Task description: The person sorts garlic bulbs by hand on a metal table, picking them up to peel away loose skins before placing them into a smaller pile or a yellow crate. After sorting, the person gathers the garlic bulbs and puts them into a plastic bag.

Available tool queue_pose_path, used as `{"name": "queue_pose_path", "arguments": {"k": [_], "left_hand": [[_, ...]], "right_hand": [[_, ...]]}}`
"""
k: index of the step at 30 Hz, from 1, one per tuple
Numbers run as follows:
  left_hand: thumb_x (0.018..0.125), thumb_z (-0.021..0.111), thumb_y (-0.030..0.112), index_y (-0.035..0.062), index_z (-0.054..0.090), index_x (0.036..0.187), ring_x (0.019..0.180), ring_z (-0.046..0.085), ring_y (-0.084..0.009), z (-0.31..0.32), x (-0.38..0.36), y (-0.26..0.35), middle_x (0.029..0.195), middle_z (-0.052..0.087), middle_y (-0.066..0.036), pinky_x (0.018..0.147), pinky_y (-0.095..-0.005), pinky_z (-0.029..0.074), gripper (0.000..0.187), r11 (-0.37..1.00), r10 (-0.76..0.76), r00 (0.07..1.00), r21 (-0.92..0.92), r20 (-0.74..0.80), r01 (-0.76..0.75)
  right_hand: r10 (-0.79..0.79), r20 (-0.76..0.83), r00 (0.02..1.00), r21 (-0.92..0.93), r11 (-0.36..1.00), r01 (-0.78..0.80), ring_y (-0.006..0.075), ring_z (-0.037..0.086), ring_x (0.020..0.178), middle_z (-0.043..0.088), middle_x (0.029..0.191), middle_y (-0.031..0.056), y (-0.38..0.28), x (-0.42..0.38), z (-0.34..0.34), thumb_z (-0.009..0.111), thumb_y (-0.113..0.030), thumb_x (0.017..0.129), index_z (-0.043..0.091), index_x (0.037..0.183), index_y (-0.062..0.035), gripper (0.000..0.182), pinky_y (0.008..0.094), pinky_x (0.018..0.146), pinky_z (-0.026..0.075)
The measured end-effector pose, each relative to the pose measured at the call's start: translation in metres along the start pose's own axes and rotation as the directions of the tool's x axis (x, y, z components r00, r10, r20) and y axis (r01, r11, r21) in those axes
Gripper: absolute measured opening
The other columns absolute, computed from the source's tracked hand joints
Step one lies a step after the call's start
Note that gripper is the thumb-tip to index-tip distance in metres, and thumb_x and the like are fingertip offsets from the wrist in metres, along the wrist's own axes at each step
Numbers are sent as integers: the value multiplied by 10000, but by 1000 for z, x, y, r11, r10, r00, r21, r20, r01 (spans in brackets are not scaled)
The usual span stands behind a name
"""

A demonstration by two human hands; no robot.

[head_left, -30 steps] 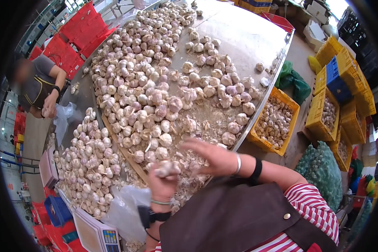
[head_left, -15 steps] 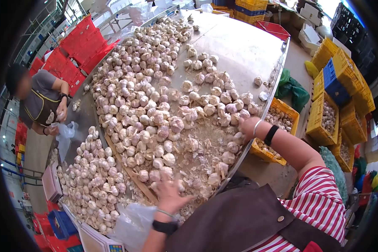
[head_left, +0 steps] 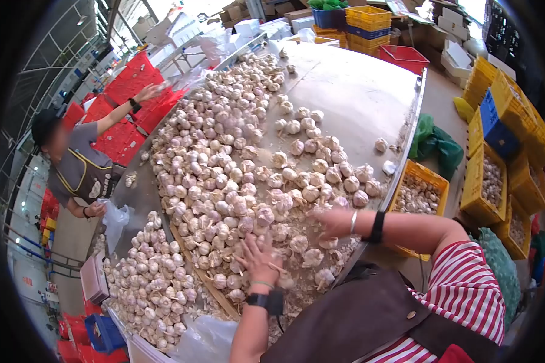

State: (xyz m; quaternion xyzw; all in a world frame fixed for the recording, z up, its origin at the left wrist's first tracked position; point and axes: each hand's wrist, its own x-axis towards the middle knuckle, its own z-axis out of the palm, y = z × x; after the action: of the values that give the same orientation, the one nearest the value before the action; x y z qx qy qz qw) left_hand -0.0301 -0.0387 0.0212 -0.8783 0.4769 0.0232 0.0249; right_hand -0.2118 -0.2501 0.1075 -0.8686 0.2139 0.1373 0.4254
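Many garlic bulbs (head_left: pixel 215 163) lie heaped on a metal table (head_left: pixel 351 78), with loose skins near its front edge. My left hand (head_left: pixel 260 261) rests among the bulbs with its fingers spread, and nothing shows in its grasp. On the right, my right hand (head_left: pixel 332 222) reaches over bulbs and skins; its fingers are smeared by motion, so what it touches cannot be made out. A wooden strip (head_left: pixel 203 272) divides the large heap from a smaller pile of bulbs (head_left: pixel 148 284) at the lower left.
Across the table at the left, a co-worker (head_left: pixel 82 160) holds a plastic bag (head_left: pixel 116 221) and stretches one arm over red crates (head_left: pixel 124 124). A yellow crate of garlic (head_left: pixel 419 193) stands by the right edge, near stacked crates (head_left: pixel 487 175). Another plastic bag (head_left: pixel 206 339) lies low.
My right hand has moved left, away from the table's right edge. My left hand has moved onto bulbs farther up the heap. The co-worker has raised an arm. The view has shifted.
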Motion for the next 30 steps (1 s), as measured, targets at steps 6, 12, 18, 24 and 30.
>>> {"name": "queue_pose_path", "arguments": {"k": [6,12,18,24,30], "left_hand": [[840,625,549,226,325,1503,1483,42,-386,-25,52,-40,1598,62,-221,1106,-699,78,796,914,-378,925,-141,48,381],[791,621,660,224,262,1528,1473,51,-418,-19,17,-17,1574,-5,-282,1095,-691,154,929,723,-563,810,-377,164,579],[777,623,676,206,261,1527,1469,60,-436,-33,8,28,1544,4,-344,1114,-666,133,956,772,-582,788,-168,200,613],[835,587,615,146,451,1433,1457,144,-418,-9,13,21,1535,141,-326,1110,-655,159,773,728,-659,751,-206,52,653],[819,637,521,85,629,1225,1388,281,-425,2,18,20,1411,365,-306,1074,-655,222,596,717,-694,714,-169,-91,676]], "right_hand": [[216,-580,785,-327,821,-468,384,515,1209,515,1311,224,161,0,-141,849,-241,622,448,1346,-75,843,434,998,461],[548,-230,804,-456,669,-586,389,504,1236,478,1353,253,193,38,-157,863,-276,634,334,1441,-81,984,457,1001,468],[98,-109,989,-236,964,-121,409,567,1105,574,1148,242,122,101,-90,780,-157,663,360,1341,1,813,450,918,498],[-371,302,878,-173,885,433,392,653,949,665,949,236,8,94,-54,665,-104,755,197,1444,8,840,467,815,525],[-337,-123,933,-275,915,294,365,667,890,664,913,206,2,217,-128,622,-105,766,593,1102,-52,342,469,766,541]]}}
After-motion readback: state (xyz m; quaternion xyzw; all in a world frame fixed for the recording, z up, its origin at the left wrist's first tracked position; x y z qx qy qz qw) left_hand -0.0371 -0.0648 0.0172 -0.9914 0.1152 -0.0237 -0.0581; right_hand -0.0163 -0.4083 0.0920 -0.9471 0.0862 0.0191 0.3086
